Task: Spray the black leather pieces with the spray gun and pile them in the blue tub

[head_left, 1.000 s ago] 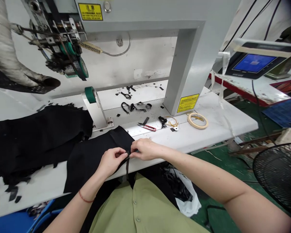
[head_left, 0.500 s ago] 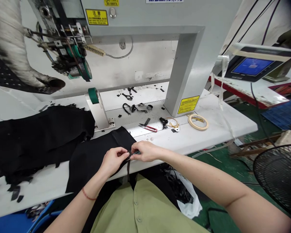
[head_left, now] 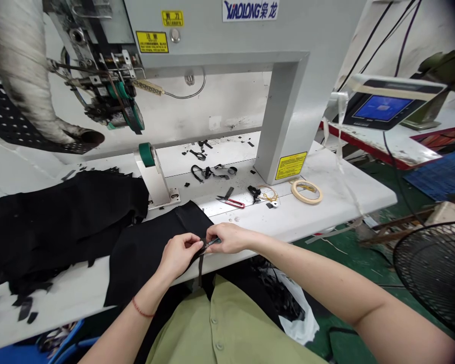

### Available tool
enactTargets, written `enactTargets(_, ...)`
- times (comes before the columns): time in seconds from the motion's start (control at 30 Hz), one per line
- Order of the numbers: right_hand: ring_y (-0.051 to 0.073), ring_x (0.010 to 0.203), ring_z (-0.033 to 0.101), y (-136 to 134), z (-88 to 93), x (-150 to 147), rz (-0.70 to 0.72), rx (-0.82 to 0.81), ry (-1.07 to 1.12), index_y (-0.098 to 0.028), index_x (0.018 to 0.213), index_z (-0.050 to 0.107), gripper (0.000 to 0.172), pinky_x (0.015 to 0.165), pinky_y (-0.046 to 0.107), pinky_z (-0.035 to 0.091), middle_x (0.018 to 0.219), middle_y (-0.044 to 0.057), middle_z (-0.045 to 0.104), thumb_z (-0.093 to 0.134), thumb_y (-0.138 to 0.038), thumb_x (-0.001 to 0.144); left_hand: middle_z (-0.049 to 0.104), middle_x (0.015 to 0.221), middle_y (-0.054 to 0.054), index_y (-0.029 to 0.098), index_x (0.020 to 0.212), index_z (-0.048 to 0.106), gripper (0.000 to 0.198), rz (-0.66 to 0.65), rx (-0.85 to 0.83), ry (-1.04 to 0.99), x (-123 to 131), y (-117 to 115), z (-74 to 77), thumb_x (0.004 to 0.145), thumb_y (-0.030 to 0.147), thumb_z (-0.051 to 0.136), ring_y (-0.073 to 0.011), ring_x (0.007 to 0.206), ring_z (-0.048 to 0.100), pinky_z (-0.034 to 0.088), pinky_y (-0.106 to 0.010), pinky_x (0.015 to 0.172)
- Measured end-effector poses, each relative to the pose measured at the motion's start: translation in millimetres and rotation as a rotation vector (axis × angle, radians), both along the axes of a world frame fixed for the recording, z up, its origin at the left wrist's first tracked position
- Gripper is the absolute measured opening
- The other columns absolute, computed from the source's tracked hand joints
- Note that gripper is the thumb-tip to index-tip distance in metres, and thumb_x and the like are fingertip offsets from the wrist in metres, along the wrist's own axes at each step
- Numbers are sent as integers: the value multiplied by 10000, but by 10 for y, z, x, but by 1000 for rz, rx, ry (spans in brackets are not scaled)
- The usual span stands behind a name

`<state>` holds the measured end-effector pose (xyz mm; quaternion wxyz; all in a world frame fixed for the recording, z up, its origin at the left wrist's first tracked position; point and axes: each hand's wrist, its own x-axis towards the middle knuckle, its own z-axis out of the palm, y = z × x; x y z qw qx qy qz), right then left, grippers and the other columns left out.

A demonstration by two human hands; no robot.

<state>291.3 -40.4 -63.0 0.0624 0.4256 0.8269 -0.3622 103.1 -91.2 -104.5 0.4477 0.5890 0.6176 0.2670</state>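
A piece of black fabric point(head_left: 151, 247) lies on the white table point(head_left: 318, 212), hanging over its near edge. My left hand point(head_left: 178, 253) pinches the fabric's right edge, fingers closed. My right hand point(head_left: 227, 237) is closed right beside it, pinching a narrow dark strip point(head_left: 200, 265) that hangs down from the fabric's edge; a small dark tool seems to sit between its fingers, too small to name. The two hands nearly touch.
A grey machine point(head_left: 250, 60) with a green roller head point(head_left: 132, 114) stands behind. A pile of black fabric point(head_left: 56, 222) lies at left. Red-handled snips point(head_left: 233, 202), a tape roll point(head_left: 307, 191) and black scraps point(head_left: 212, 169) lie on the table. A touchscreen point(head_left: 382, 107) and a fan point(head_left: 436, 273) are at right.
Both hands stay pinched at the fabric's edge, with only small finger movements. The camera has tilted up a little, showing more of the machine.
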Motion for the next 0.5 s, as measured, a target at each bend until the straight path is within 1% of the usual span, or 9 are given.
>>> enactTargets(0.1, 168, 763, 574, -4, -9, 3, -14, -8, -4, -196, 972, 667, 327, 605, 228, 357, 890, 40, 681, 650, -445, 760, 730, 774, -23, 220, 798, 720, 251, -4, -2, 9, -7, -10, 8, 720, 429, 604, -189, 725, 644, 462, -268, 650)
enactTargets(0.23, 138, 710, 546, -10, -40, -12, -27, -15, 30, -186, 896, 672, 237, 588, 218, 336, 814, 18, 664, 622, -393, 793, 718, 754, -21, 220, 794, 706, 247, -1, -7, 7, 2, 2, -26, 725, 432, 599, -186, 717, 643, 469, -274, 660)
enactTargets(0.33, 130, 694, 526, -1, -59, 4, -25, -8, 48, -180, 848, 668, 199, 601, 223, 334, 776, 6, 652, 623, -367, 796, 698, 732, -26, 207, 765, 674, 241, 34, -1, -63, 26, 30, -30, 721, 432, 602, -187, 714, 645, 482, -283, 677)
enactTargets(0.43, 130, 717, 517, 24, -45, 90, 1, -88, 114, -179, 885, 651, 221, 625, 225, 351, 801, 0, 634, 628, -378, 794, 665, 735, -30, 184, 796, 631, 269, 120, 10, -205, -52, -42, 72, 725, 441, 592, -175, 660, 638, 495, -289, 661)
enactTargets(0.47, 131, 730, 514, 36, -34, 133, 10, -135, 153, -180, 904, 641, 245, 632, 224, 358, 815, -3, 624, 626, -399, 795, 654, 743, -29, 183, 826, 626, 279, 123, 2, -233, -127, -115, 125, 734, 442, 582, -167, 636, 630, 497, -288, 645)
enactTargets(0.5, 132, 739, 510, 49, -22, 178, 9, -175, 197, -179, 916, 630, 276, 636, 223, 364, 822, -5, 612, 628, -426, 792, 647, 759, -29, 186, 853, 627, 281, 98, -17, -235, -231, -215, 178, 746, 440, 569, -160, 614, 621, 498, -286, 628)
